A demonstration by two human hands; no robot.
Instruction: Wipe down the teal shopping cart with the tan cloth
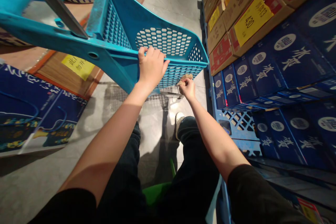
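Observation:
A blue plastic shopping cart basket [162,42] with honeycomb holes lies tilted across the upper middle. My left hand [151,65] grips its near rim, fingers curled over the edge. Lower and to the right, my right hand [188,89] pinches a crumpled brownish cloth or paper [186,76] against the outer side of the basket, near its far end. A metal bar [170,94] runs under the basket, just left of my right hand.
Blue drink cartons [267,71] and brown boxes [219,28] are stacked on the right, on a blue plastic pallet [241,126]. More boxes [52,73] stand left. Something green [157,192] is between my legs.

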